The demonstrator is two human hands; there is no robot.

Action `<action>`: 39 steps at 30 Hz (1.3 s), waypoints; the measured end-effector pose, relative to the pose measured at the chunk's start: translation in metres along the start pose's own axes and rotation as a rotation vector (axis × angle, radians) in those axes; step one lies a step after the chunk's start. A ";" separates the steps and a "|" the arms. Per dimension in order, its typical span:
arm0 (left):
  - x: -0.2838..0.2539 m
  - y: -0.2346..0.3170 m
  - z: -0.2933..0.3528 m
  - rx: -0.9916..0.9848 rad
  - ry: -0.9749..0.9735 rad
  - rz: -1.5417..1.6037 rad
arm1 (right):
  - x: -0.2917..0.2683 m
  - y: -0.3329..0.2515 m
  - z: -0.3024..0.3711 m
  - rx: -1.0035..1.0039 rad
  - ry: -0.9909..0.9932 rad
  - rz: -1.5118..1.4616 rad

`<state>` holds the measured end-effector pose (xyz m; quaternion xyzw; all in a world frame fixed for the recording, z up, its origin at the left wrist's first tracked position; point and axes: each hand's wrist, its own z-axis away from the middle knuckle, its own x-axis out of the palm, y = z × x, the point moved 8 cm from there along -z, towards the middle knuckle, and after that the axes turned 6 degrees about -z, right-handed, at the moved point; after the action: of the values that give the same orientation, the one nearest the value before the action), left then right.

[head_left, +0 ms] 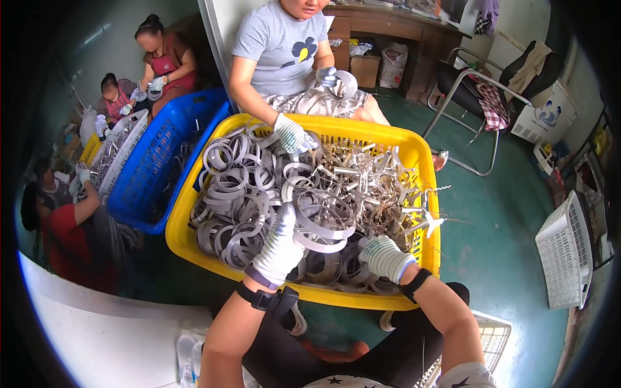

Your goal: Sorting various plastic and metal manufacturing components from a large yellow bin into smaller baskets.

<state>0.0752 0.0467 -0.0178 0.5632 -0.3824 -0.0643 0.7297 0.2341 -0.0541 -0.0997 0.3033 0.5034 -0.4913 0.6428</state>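
My left hand, in a striped white glove, is closed on a grey ring held up over a yellow basket; a second ring edge shows just under it. To the right, my right hand, gloved the same way, has its fingers curled together near the basket's front; what they hold, if anything, is hidden. Loose grey rings fill the basket's left side and front. Thin metal pieces with wire ends are heaped on its right side. Across from me, a co-worker's gloved hand reaches into the rings.
That co-worker sits at the far side, holding another ring. A blue basket stands close on the left, with other people working beyond it. A metal-framed chair and a white basket are at the right.
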 end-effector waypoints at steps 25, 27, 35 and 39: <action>0.047 -0.022 0.001 0.065 -0.195 -0.334 | -0.089 0.044 0.059 0.202 0.812 -1.842; 0.050 -0.024 0.002 0.068 -0.200 -0.329 | -0.092 0.050 0.067 0.266 0.933 -1.513; 0.057 -0.015 0.009 0.020 -0.194 -0.310 | -0.084 0.052 0.065 0.242 0.713 -1.614; 0.052 -0.011 0.007 0.049 -0.191 -0.298 | -0.085 0.048 0.069 0.231 0.752 -1.600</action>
<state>0.1110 0.0104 -0.0021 0.6228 -0.3634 -0.2156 0.6585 0.3020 -0.0711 -0.0026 0.0650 0.6896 -0.7086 -0.1348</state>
